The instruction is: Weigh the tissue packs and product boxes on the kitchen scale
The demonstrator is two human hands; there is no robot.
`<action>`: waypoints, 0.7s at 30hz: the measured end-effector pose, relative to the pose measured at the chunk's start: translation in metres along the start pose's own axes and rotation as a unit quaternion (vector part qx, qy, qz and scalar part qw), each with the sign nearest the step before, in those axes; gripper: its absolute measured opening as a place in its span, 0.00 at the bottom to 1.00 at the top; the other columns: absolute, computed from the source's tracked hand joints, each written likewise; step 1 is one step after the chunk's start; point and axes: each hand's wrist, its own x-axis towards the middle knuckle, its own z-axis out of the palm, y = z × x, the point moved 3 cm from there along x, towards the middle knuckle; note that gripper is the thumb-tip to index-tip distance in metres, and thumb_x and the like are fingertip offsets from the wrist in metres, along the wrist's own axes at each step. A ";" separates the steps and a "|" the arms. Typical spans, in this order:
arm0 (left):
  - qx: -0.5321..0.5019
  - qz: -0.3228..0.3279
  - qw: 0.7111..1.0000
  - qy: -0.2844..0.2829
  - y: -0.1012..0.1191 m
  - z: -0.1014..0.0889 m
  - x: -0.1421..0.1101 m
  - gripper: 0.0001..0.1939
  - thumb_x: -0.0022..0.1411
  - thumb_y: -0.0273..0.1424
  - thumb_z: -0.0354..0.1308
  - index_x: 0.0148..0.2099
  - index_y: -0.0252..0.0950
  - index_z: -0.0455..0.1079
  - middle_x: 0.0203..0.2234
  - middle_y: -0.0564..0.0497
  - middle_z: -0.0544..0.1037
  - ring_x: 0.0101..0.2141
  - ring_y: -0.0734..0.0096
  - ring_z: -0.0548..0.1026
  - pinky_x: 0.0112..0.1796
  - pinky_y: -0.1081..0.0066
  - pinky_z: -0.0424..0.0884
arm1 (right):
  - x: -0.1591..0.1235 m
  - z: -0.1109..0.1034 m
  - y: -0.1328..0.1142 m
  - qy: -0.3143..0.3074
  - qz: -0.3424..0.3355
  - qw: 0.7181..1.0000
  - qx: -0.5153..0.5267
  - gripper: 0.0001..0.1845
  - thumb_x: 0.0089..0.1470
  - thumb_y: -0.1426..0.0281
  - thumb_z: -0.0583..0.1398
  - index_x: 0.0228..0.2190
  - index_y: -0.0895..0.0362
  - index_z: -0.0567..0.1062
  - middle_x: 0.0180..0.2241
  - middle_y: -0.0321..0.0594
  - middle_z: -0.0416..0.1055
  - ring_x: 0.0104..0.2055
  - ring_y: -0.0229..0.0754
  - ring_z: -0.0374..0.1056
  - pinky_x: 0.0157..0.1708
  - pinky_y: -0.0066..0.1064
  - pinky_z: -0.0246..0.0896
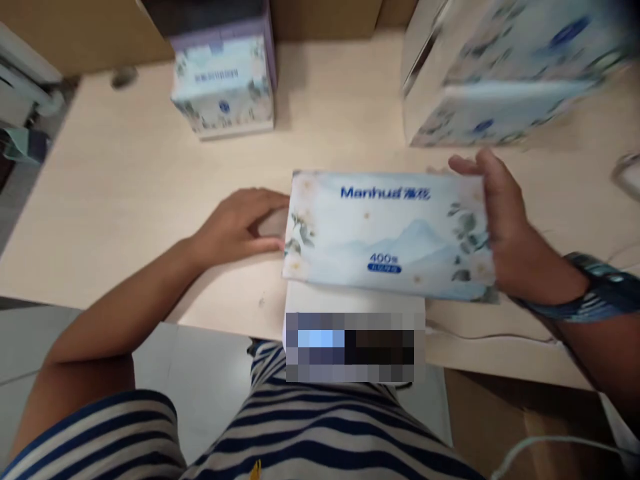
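A pale blue tissue pack (pixel 380 227) lettered "Manhua", with flowers and a mountain printed on it, lies lengthwise between my hands. My right hand (pixel 507 230) grips its right end, the palm along the side and some fingers hidden behind it. At the opposite end, my left hand (pixel 240 223) has thumb and fingers closed in against the pack's left edge, with the fingertips out of sight. Partly covered by the pack is a white box (pixel 355 297) at the table's front edge; its near side is blurred out by large pixels.
On the light wooden table (pixel 125 187), a smaller floral box (pixel 225 90) stands at the back left before a purple one (pixel 271 53). Larger floral packs (pixel 500 110) are stacked at the back right. A thin cable (pixel 480 335) runs along the front edge.
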 end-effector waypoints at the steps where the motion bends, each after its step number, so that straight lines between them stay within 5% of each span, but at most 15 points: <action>1: 0.009 0.015 1.000 0.002 0.000 -0.002 -0.002 0.40 0.65 0.65 0.60 0.65 0.42 0.74 0.56 0.42 0.85 0.53 0.52 0.85 0.52 0.54 0.81 | 0.005 -0.001 -0.003 0.010 -0.021 1.000 0.008 0.69 0.57 0.43 0.69 0.78 0.37 0.30 0.80 0.42 0.34 0.84 0.49 0.41 0.85 0.43 0.45; 4: 0.015 0.007 1.000 0.010 -0.006 -0.003 -0.009 0.48 0.59 0.63 0.68 0.74 0.51 0.63 0.63 0.42 0.81 0.56 0.48 0.84 0.53 0.50 0.83 | 0.009 0.001 -0.017 0.021 -0.069 0.997 0.013 0.73 0.56 0.39 0.67 0.76 0.36 0.20 0.81 0.42 0.26 0.83 0.52 0.43 0.82 0.54 0.52; 7: -0.020 0.007 1.000 0.011 -0.006 0.002 -0.015 0.62 0.51 0.65 0.73 0.80 0.56 0.49 0.72 0.39 0.71 0.65 0.36 0.78 0.59 0.36 0.80 | 0.007 0.000 -0.027 0.026 -0.105 0.994 -0.032 0.75 0.55 0.35 0.64 0.75 0.41 0.16 0.81 0.50 0.27 0.83 0.56 0.45 0.77 0.62 0.60; 9: -0.029 0.034 0.999 0.022 0.002 0.005 -0.019 0.66 0.51 0.65 0.72 0.81 0.58 0.42 0.74 0.39 0.67 0.68 0.32 0.74 0.62 0.29 0.77 | 0.008 -0.004 -0.033 0.030 -0.143 0.984 -0.098 0.70 0.58 0.33 0.60 0.78 0.46 0.22 0.79 0.56 0.41 0.79 0.59 0.54 0.70 0.60 0.69; 11: -0.032 0.063 0.996 0.045 0.015 0.005 -0.022 0.64 0.56 0.64 0.70 0.82 0.61 0.37 0.76 0.40 0.63 0.71 0.31 0.70 0.65 0.27 0.74 | 0.012 -0.009 -0.038 0.029 -0.197 0.964 -0.177 0.59 0.63 0.35 0.55 0.79 0.52 0.41 0.70 0.57 0.63 0.68 0.58 0.69 0.58 0.51 0.77; 14: -0.088 0.050 0.993 0.056 0.042 0.003 -0.024 0.62 0.62 0.63 0.64 0.82 0.61 0.28 0.81 0.41 0.48 0.78 0.29 0.56 0.71 0.25 0.65 | 0.020 -0.009 -0.045 0.009 -0.274 0.928 -0.251 0.34 0.71 0.43 0.49 0.55 0.56 0.75 0.44 0.50 0.78 0.43 0.47 0.74 0.42 0.39 0.69; 17: -0.232 0.004 0.973 -0.007 0.067 0.010 -0.024 0.63 0.64 0.57 0.68 0.82 0.59 0.25 0.82 0.42 0.45 0.79 0.31 0.53 0.73 0.29 0.64 | 0.028 -0.002 -0.052 -0.013 -0.328 0.900 -0.287 0.35 0.73 0.44 0.44 0.32 0.57 0.74 0.32 0.47 0.72 0.34 0.43 0.64 0.36 0.37 0.55; 21: -0.360 -0.014 0.932 -0.038 0.084 0.021 -0.025 0.73 0.65 0.46 0.72 0.77 0.58 0.06 0.81 0.41 0.49 0.79 0.38 0.54 0.73 0.31 0.66 | 0.046 0.001 -0.061 -0.060 -0.371 0.871 -0.315 0.44 0.72 0.39 0.39 0.30 0.57 0.75 0.32 0.48 0.71 0.33 0.42 0.60 0.36 0.36 0.51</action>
